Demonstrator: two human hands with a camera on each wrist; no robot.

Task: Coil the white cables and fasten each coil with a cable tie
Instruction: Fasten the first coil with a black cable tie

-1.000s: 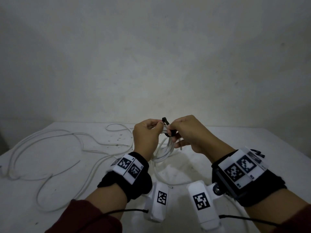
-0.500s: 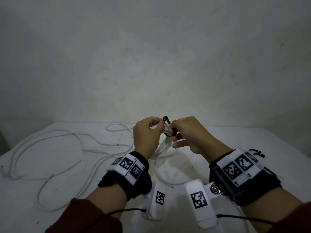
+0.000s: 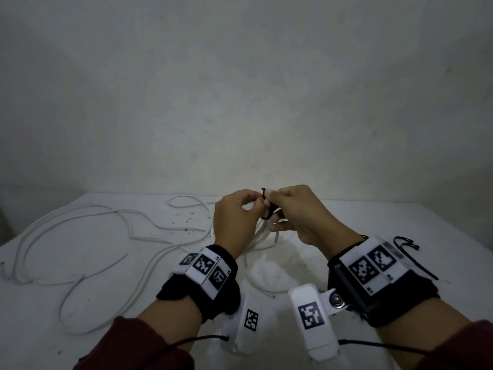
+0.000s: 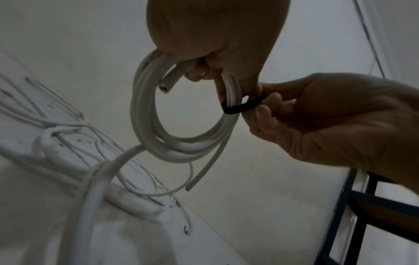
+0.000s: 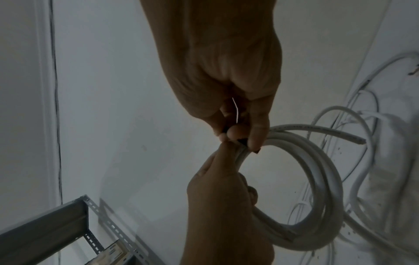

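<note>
Above table (image 3: 80, 252), both hands still grasp coil (image 4: 158, 139); tie (image 4: 242, 105) now looped

White table (image 3: 400, 225); pale wall (image 3: 240, 89); metal shelving (image 5: 45, 229).

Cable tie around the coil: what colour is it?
Black; the cable tie shows best in the left wrist view, looped around the white coil.

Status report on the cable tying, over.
Left hand grips coil. Right hand pinches black tie looped around it. Loose cables on table; nothing blocking.
</note>
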